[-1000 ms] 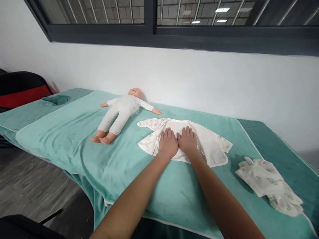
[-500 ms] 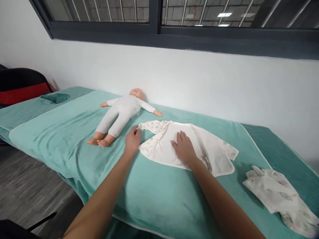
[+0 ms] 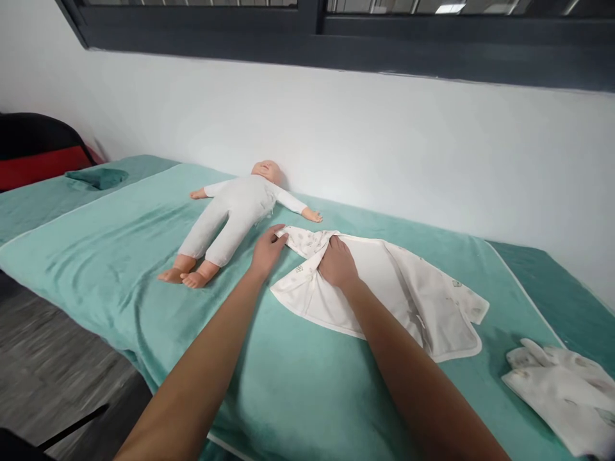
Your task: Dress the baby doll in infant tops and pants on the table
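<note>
A white baby garment (image 3: 384, 282) lies spread on a teal towel (image 3: 120, 256). My left hand (image 3: 268, 250) rests on the end of the garment's left sleeve, fingers closed on the cuff. My right hand (image 3: 337, 264) pinches the fabric where that sleeve meets the body, fingers bunched together. A baby doll (image 3: 230, 214) in a white suit lies on its back just left of my left hand, its head toward the wall.
A second folded white printed garment (image 3: 562, 390) lies at the right edge. The white wall (image 3: 384, 141) runs behind the bed. A dark green cloth (image 3: 96, 177) and a black and red object (image 3: 33, 153) sit far left. Grey floor (image 3: 48, 378) lies below left.
Both hands left the middle of the garment, where they lay flat. The left hand went to the sleeve end; the right slid left and now pinches the fabric. The view shifted down.
</note>
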The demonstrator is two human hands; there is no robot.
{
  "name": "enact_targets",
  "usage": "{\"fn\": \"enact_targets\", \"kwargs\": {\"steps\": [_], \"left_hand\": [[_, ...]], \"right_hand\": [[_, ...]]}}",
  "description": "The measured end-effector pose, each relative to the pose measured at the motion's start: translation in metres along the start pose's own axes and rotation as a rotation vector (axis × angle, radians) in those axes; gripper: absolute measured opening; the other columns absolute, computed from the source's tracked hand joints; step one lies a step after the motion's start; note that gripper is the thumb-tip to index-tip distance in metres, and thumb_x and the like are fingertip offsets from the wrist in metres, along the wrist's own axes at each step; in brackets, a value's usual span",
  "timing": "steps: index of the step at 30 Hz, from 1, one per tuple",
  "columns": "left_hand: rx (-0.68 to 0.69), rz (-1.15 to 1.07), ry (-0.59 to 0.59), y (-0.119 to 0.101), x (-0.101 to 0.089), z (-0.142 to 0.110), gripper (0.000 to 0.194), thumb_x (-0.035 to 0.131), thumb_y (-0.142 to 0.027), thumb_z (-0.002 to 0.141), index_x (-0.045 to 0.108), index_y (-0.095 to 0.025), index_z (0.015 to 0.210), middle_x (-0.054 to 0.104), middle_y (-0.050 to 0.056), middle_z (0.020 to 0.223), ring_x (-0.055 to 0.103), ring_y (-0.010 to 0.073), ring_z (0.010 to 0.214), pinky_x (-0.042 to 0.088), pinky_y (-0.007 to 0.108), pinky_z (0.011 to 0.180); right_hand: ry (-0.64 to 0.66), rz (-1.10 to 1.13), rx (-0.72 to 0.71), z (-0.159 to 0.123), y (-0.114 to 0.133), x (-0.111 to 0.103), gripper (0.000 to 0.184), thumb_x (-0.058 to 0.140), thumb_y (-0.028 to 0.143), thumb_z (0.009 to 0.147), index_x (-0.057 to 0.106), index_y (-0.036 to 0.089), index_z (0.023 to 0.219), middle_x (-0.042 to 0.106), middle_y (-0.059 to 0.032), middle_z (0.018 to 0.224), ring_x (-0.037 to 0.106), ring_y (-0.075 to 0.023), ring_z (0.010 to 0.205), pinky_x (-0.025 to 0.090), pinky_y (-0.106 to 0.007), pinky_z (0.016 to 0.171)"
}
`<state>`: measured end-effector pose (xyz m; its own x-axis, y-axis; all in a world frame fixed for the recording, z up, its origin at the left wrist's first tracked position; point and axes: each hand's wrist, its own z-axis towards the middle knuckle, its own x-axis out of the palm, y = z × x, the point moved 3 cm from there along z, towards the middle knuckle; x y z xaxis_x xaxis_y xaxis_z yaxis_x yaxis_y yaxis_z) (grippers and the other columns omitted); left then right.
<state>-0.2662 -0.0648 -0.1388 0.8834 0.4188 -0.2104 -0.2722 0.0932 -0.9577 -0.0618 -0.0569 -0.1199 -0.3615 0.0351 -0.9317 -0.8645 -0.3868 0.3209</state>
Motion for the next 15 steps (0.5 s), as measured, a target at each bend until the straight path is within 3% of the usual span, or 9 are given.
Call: {"fn": "enact_targets", "kwargs": {"steps": [4, 7, 10, 12, 15], "left_hand": [[0.003, -0.113, -0.023, 0.002, -0.004, 0.004, 0.036, 0.061, -0.034, 0.085, 0.075, -0.014, 0.112, 0.074, 0.005, 0.089, 0.067, 0.0183, 0.082, 0.053, 0.032, 0.085], [0.067, -0.1, -0.127, -0.003, -0.012, -0.004, 0.029, 0.061, -0.03, 0.084, 0.078, -0.016, 0.103, 0.076, 0.008, 0.11, 0.068, 0.0227, 0.107, 0.049, 0.037, 0.104], [0.116, -0.112, -0.213, -0.007, -0.02, -0.015, 0.029, 0.061, -0.028, 0.085, 0.078, -0.018, 0.107, 0.073, 0.008, 0.126, 0.061, 0.0241, 0.126, 0.04, 0.039, 0.116], [0.112, -0.114, -0.256, -0.007, -0.024, -0.02, 0.031, 0.06, -0.027, 0.087, 0.077, -0.017, 0.111, 0.072, 0.009, 0.126, 0.062, 0.0239, 0.125, 0.041, 0.039, 0.116], [0.098, -0.023, -0.311, -0.007, -0.029, -0.026, 0.031, 0.057, -0.026, 0.087, 0.075, -0.017, 0.111, 0.072, 0.009, 0.117, 0.066, 0.0222, 0.106, 0.049, 0.039, 0.104]], "right_hand": [[-0.071, 0.172, 0.087, 0.01, -0.01, -0.002, 0.042, 0.044, 0.022, 0.09, 0.063, 0.015, 0.127, 0.06, -0.0175, 0.137, 0.051, -0.0319, 0.129, 0.039, -0.044, 0.111], [-0.135, 0.347, 0.174, 0.017, -0.019, -0.004, 0.034, 0.041, 0.026, 0.091, 0.065, 0.021, 0.115, 0.067, -0.0105, 0.125, 0.059, -0.0274, 0.118, 0.046, -0.041, 0.103], [-0.185, 0.534, 0.206, 0.02, -0.025, -0.005, 0.031, 0.046, 0.031, 0.09, 0.063, 0.024, 0.114, 0.069, -0.0059, 0.124, 0.063, -0.0227, 0.113, 0.049, -0.037, 0.1], [-0.216, 0.647, 0.221, 0.02, -0.027, -0.005, 0.033, 0.051, 0.033, 0.086, 0.061, 0.024, 0.117, 0.068, -0.0063, 0.125, 0.065, -0.0218, 0.11, 0.051, -0.037, 0.098], [-0.264, 0.798, 0.251, 0.018, -0.031, -0.005, 0.037, 0.057, 0.035, 0.082, 0.055, 0.022, 0.117, 0.066, -0.0093, 0.127, 0.066, -0.0212, 0.109, 0.053, -0.036, 0.096]]}}
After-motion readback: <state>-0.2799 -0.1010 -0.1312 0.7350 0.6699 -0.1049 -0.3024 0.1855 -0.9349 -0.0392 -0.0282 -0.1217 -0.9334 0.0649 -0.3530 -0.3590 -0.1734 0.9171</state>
